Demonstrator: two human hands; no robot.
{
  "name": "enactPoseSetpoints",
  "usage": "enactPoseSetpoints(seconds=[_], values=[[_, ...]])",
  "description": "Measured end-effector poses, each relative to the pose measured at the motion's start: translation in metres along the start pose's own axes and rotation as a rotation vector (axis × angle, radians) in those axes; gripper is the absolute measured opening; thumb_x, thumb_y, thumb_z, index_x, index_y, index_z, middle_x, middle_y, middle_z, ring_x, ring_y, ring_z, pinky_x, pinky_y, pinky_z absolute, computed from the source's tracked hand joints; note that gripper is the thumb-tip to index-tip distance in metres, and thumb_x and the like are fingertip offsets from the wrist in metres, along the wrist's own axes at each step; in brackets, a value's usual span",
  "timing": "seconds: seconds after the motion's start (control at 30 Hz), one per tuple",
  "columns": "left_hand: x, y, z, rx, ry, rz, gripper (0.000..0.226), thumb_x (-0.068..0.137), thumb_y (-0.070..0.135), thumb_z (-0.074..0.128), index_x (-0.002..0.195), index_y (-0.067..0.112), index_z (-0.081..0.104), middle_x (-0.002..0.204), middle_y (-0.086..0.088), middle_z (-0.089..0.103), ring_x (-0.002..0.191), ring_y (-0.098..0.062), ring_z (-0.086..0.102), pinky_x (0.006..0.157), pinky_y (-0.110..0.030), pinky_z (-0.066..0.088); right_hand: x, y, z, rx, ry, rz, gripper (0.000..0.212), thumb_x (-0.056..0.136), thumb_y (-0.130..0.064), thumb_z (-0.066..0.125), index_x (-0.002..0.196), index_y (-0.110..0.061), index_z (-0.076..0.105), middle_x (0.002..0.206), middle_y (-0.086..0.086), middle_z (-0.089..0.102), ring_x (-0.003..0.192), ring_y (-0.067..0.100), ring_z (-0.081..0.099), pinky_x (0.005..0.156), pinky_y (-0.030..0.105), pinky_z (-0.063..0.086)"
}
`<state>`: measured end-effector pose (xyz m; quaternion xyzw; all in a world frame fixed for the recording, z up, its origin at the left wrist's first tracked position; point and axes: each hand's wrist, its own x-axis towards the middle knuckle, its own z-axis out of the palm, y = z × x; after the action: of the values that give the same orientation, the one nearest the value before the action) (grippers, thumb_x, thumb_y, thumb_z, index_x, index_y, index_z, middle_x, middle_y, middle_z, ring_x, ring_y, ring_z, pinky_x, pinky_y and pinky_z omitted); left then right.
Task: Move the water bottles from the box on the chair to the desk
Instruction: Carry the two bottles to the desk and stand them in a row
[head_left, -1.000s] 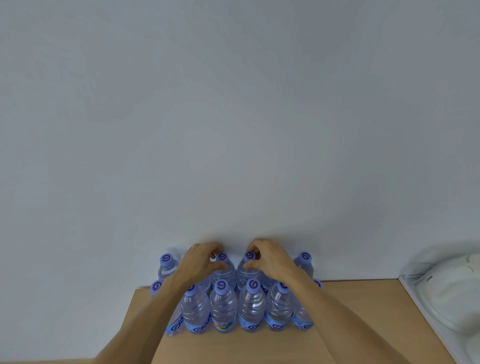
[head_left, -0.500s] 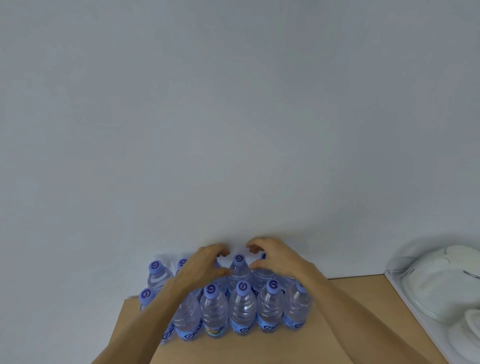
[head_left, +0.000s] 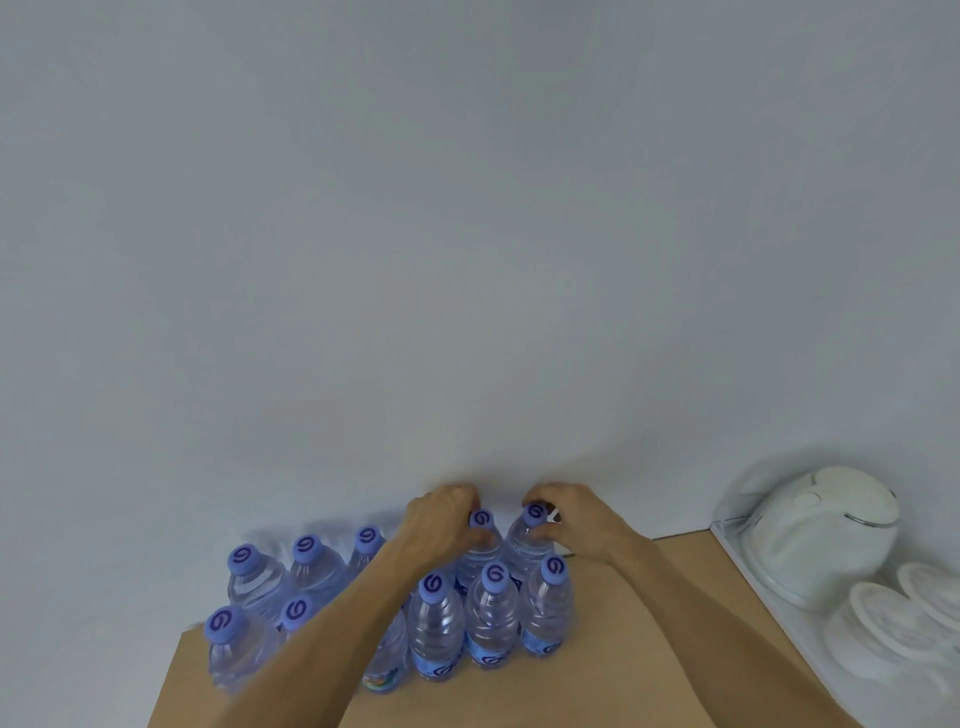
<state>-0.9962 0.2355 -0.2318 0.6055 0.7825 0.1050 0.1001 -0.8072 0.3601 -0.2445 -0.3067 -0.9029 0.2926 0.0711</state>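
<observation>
Office-like room: wooden desk (head_left: 649, 649), plain white wall (head_left: 467, 234).

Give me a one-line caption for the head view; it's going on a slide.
Both hands, left hand and right hand, grip back-row water bottles standing on the wooden desk.

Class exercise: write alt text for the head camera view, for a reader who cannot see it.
Two bare hands reach over upright water bottles with purple caps, massed on a wooden desk against a pale wall. The left hand and the right hand each grip a back-row bottle near its top. White lidded containers sit at right.
</observation>
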Motion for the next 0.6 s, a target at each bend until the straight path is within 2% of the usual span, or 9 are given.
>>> enactPoseSetpoints(seconds=[0.1,0.23,0.33,0.43,0.5,0.6], values=[[0.002,-0.003,0.001,-0.052,0.024,0.045,0.028,0.080,0.039,0.066,0.098,0.018,0.060,0.097,0.000,0.065,0.088,-0.024,0.061,0.069,-0.032,0.044,0.003,-0.002,0.002,0.005,0.039,0.026,0.029,0.076,-0.023,0.079,0.101,-0.015,0.065,0.097,-0.004,0.062,0.086,0.012,0.059,0.073,0.019,0.047],[-0.002,-0.015,0.000,-0.112,-0.041,0.120,0.036,0.087,0.034,0.064,0.122,0.027,0.058,0.118,0.006,0.064,0.104,-0.018,0.059,0.084,-0.035,0.049,0.003,-0.002,0.009,0.087,0.109,0.116,0.035,0.069,-0.034,0.083,0.084,-0.016,0.057,0.082,-0.004,0.059,0.069,0.009,0.053,0.061,0.023,0.045],[-0.005,-0.014,0.005,-0.069,-0.023,0.075,0.044,0.084,0.046,0.063,0.123,0.027,0.055,0.118,0.007,0.063,0.104,-0.019,0.060,0.081,-0.034,0.048,0.000,0.000,0.008,0.062,0.079,0.075,0.035,0.072,-0.036,0.081,0.095,-0.021,0.059,0.093,-0.007,0.059,0.081,0.012,0.056,0.069,0.024,0.047],[-0.002,-0.008,0.010,-0.074,0.030,0.005,0.047,0.079,0.058,0.064,0.111,0.023,0.058,0.103,0.005,0.065,0.092,-0.021,0.061,0.071,-0.031,0.044,-0.005,0.003,0.000,0.101,0.007,0.004,0.042,0.083,-0.024,0.076,0.122,-0.020,0.062,0.116,-0.009,0.062,0.103,0.008,0.057,0.079,0.006,0.041],[0.000,-0.006,0.010,-0.088,0.054,0.020,0.040,0.083,0.054,0.063,0.109,0.024,0.061,0.102,0.004,0.067,0.092,-0.021,0.061,0.069,-0.030,0.042,-0.007,0.003,-0.002,0.097,0.018,0.009,0.035,0.084,-0.020,0.075,0.117,-0.018,0.065,0.110,-0.007,0.066,0.099,0.008,0.059,0.077,0.005,0.041],[0.002,-0.011,0.008,-0.104,-0.002,0.070,0.037,0.088,0.046,0.061,0.120,0.028,0.059,0.116,0.005,0.066,0.102,-0.020,0.060,0.078,-0.032,0.045,-0.004,-0.004,0.001,0.101,0.069,0.075,0.030,0.077,-0.025,0.081,0.101,-0.017,0.065,0.096,-0.004,0.066,0.087,0.014,0.061,0.074,0.019,0.049]])
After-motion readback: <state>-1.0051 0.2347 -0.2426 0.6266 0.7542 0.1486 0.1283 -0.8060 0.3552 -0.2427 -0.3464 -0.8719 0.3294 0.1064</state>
